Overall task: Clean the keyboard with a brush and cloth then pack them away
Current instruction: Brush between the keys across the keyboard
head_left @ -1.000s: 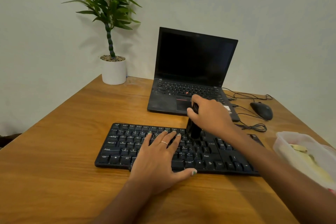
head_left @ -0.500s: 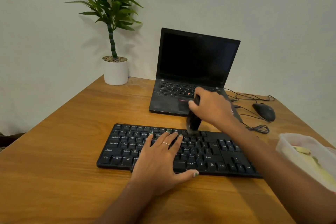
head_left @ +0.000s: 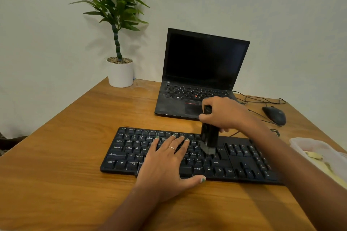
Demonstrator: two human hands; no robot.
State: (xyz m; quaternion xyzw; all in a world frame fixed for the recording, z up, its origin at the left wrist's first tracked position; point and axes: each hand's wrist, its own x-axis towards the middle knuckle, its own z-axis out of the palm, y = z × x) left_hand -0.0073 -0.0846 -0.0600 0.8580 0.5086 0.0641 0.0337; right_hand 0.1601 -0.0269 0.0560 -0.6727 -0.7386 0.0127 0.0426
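Brushing the keyboard, right-middle keys

Brushing stage in progress, cloth and pack-away not yet done by the look of it. Keyboard [head_left: 187, 157] lies along the near edge of the table [head_left: 75, 155], roughly centred. Right hand [head_left: 223, 113] is wrapped round a black brush [head_left: 210, 135], held close to upright, bristles down on the keys just right of the letter block, near Enter. Left hand [head_left: 165, 163] lies flat, fingers straight and spread over the middle letter rows, thumb out along the front edge; holding nothing, just pinning the board.

To do this step well, my judgement: keep the left palm pressing so the board doesn't slide; short strokes along the gaps between key rows, light pressure so no keys pop; flick debris toward one edge, not back into brushed rows. Left hand covers a patch of keys, so it must shift before that patch gets done. Numpad and arrow block likely remain.

Cloth: possibly the yellowish stuff in the clear container [head_left: 317, 154] at the right edge, can't tell. Laptop [head_left: 202, 73] open at the far side, mouse [head_left: 274, 115] at the far right, potted plant [head_left: 120, 69] at the far left corner.
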